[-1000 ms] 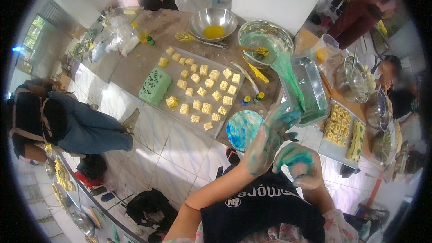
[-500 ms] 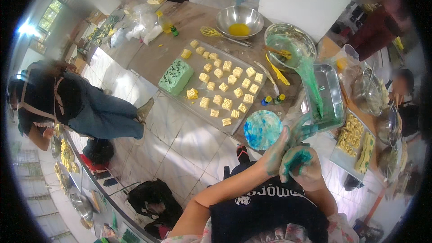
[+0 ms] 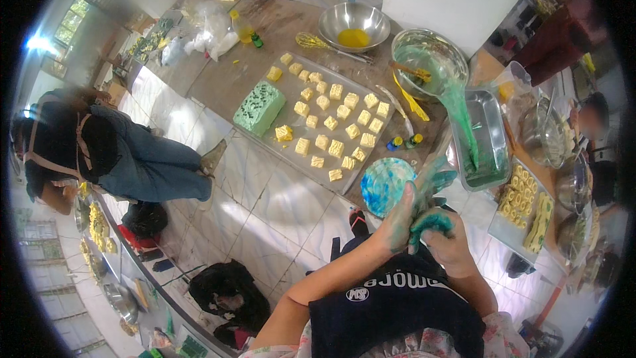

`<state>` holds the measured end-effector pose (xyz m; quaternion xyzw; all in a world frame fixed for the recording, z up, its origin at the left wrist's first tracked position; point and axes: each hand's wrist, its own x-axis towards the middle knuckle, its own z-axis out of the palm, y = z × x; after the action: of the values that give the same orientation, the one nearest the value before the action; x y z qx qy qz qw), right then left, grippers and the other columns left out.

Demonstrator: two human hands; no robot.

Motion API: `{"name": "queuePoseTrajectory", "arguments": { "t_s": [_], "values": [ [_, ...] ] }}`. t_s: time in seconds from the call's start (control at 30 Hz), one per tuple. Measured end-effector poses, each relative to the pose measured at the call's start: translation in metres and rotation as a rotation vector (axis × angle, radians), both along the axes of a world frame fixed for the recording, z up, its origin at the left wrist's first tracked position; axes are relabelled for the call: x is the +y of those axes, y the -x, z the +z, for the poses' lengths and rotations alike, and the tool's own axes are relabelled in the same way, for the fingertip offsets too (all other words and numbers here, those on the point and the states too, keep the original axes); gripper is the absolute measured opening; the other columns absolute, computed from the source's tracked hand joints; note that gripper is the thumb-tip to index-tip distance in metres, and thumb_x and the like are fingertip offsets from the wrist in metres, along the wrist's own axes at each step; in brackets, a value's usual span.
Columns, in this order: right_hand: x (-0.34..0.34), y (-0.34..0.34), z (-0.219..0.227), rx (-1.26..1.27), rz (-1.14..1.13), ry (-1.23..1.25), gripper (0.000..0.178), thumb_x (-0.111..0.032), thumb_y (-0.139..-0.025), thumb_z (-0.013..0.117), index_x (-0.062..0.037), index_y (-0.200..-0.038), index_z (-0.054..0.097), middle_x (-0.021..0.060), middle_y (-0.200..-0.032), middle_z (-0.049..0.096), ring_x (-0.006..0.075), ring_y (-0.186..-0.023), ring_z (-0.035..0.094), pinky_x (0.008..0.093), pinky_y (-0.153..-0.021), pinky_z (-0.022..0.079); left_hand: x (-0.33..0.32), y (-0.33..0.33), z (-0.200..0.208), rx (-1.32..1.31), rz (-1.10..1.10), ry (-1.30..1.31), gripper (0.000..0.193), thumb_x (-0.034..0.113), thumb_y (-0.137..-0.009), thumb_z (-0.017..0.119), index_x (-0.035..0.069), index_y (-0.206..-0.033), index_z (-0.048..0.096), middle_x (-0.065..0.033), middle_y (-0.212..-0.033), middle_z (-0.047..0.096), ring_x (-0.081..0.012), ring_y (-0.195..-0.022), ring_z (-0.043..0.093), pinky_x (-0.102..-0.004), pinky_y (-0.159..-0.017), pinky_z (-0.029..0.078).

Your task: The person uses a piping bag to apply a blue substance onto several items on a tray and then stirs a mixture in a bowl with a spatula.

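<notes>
The left grip [image 3: 417, 203] is open, fingers straight; the right grip [image 3: 445, 235] curls against it, how closed I cannot tell, near a blue-white dish [image 3: 383, 187].

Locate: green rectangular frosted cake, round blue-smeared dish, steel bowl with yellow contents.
Green cake [image 3: 260, 105], head view: top face.
Blue-smeared dish [image 3: 385, 187], head view: smeared middle.
Steel bowl [image 3: 354, 16], head view: bare inner wall.

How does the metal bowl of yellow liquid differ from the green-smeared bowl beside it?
The yellow-liquid bowl has mostly bare, shiny walls; the green-smeared bowl is coated inside. A brown utensil rests in the green-smeared bowl, while the yellow-liquid bowl holds none. Both are round and metal.
</notes>
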<state>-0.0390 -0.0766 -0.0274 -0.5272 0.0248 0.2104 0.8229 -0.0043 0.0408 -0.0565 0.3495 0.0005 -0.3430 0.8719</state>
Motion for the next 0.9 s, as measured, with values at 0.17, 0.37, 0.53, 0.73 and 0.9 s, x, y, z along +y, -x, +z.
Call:
{"name": "queuePoseTrajectory", "arguments": {
  "t_s": [0.17, 0.37, 0.53, 0.73, 0.9],
  "values": [
    [0.001, 0.003, 0.011, -0.099, 0.047, 0.191, 0.019, -0.012, -0.076, 0.060, 0.0031, -0.086, 0.054, 0.0082, -0.072, 0.056, 0.0145, -0.067, 0.057, 0.0232, -0.061, 0.044, -0.002, -0.001, 0.009, -0.069, 0.047, 0.011, 0.084, 0.071, -0.074, 0.019, 0.010, -0.132, 0.020, -0.0135, -0.124, 0.037, -0.0236, -0.099, 0.042, -0.0350, -0.082, 0.039],
    [0.000, 0.006, 0.013, -0.120, 0.069, 0.245, 0.016, -0.011, -0.075, 0.062, 0.0003, -0.082, 0.055, 0.0052, -0.072, 0.054, 0.0117, -0.066, 0.053, 0.0227, -0.060, 0.042, -0.003, 0.000, 0.013, -0.115, 0.071, 0.088, 0.076, 0.065, -0.079, 0.018, 0.011, -0.133, 0.018, -0.0116, -0.126, 0.034, -0.0223, -0.103, 0.039, -0.0330, -0.087, 0.033],
    [-0.001, 0.004, 0.019, -0.197, 0.131, 0.438, 0.015, -0.012, -0.072, 0.064, -0.0007, -0.077, 0.055, 0.0047, -0.070, 0.054, 0.0115, -0.062, 0.049, 0.0235, -0.058, 0.040, -0.001, 0.001, 0.013, -0.093, 0.067, 0.149, 0.071, 0.060, -0.083, 0.018, 0.011, -0.133, 0.017, -0.0112, -0.129, 0.031, -0.0214, -0.112, 0.033, -0.0346, -0.094, 0.026],
    [0.004, 0.004, 0.014, -0.511, 0.060, 0.697, 0.018, -0.013, -0.068, 0.066, -0.0019, -0.078, 0.056, 0.0097, -0.070, 0.054, 0.0194, -0.063, 0.052, 0.0270, -0.060, 0.041, 0.003, -0.005, 0.009, -0.190, 0.099, 0.211, 0.077, 0.064, -0.079, 0.019, 0.010, -0.134, 0.015, -0.0112, -0.131, 0.029, -0.0218, -0.117, 0.029, -0.0360, -0.094, 0.024],
    [0.012, 0.001, 0.023, -0.710, -0.111, 0.811, 0.032, -0.014, -0.064, 0.067, -0.0017, -0.092, 0.056, 0.0149, -0.089, 0.053, 0.0293, -0.079, 0.052, 0.0326, -0.068, 0.043, 0.005, -0.006, 0.008, -0.172, 0.124, 0.273, 0.076, 0.064, -0.080, 0.017, 0.009, -0.133, 0.015, -0.0121, -0.131, 0.028, -0.0226, -0.119, 0.028, -0.0363, -0.095, 0.023]
  ]
}}
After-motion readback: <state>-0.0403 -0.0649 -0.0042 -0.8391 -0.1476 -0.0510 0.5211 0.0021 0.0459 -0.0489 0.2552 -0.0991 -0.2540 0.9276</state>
